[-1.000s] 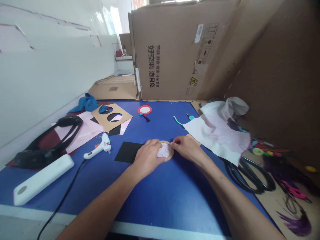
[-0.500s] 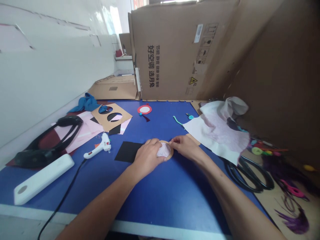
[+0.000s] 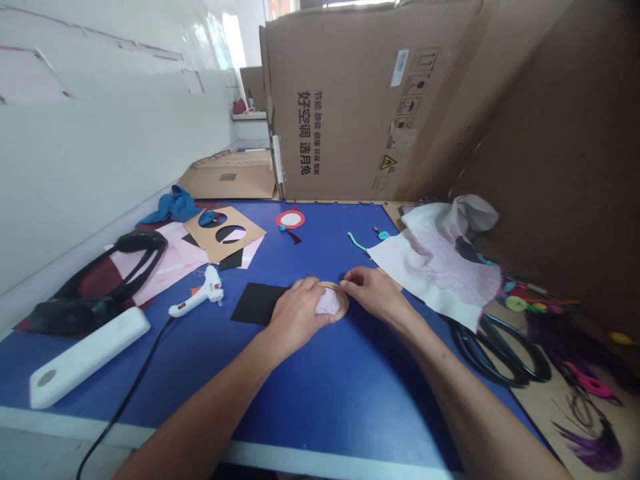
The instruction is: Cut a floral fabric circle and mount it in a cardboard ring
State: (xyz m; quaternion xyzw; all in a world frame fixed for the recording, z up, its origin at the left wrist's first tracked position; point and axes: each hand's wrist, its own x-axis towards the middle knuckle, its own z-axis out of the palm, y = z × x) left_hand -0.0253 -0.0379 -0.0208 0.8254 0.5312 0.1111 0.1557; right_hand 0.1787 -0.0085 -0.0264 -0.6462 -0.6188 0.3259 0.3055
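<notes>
Ring of tan card (image 3: pixel 342 301), item one: where is it logged?

On the blue table (image 3: pixel 350 407), mid-view, lying flat, with a pink-lined fabric disc (image 3: pixel 329 303) filling its opening.

Left hand (image 3: pixel 299 317)?

Fingers (image 3: pixel 305 288) closed together over the ring's left side, pressing it against the tabletop. A black sheet (image 3: pixel 255 304) lies just beside that hand.

Right hand (image 3: pixel 373 293)?

Fingertips (image 3: pixel 349 276) drawn narrow at the ring's upper right rim. Touching or gripping? Hard to say from this angle (the fingers hide the contact).

Other stock nearby?

Right of that hand, a white fabric sheet with pink lines (image 3: pixel 433 267), with a tan card piece (image 3: pixel 393 280) tucked under its edge. Left of the black sheet, a white hot glue gun (image 3: pixel 197 295) with a black cord (image 3: pixel 130 380). Farther off, a tan card template with round cutouts (image 3: pixel 223 235) on pink paper (image 3: pixel 170 257), and a red-and-white paper ring (image 3: pixel 290 219).

Far right?

Black-handled scissors (image 3: pixel 500 350), on a cardboard sheet beyond the table's edge.
</notes>
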